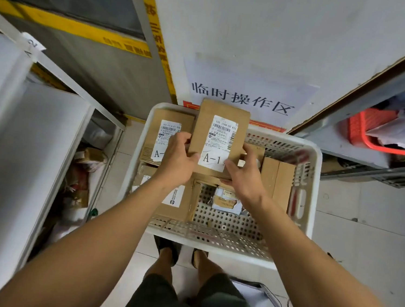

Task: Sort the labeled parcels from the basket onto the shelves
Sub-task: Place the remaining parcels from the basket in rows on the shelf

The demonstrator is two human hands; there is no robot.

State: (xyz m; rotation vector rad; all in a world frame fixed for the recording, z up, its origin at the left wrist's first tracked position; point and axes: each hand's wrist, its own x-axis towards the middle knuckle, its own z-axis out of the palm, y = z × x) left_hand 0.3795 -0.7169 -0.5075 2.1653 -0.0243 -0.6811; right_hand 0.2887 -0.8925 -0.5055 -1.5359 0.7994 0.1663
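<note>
- Both hands hold one brown parcel above the white basket, label up, reads "A-1".
- Left hand grips the parcel's left edge, thumb on the top face, fingers curled under.
- Right hand pinches the lower right corner, thumb on the label edge.
- Second labeled parcel lies in the basket just left of and beyond the left hand, label starts "A-", rest hidden by the hand.
- More cardboard boxes in the basket under and right of the hands.
- Small torn packet on the basket bottom just below the right hand.
- Shelves far left of the hands; red basket on a rack to the right.
</note>
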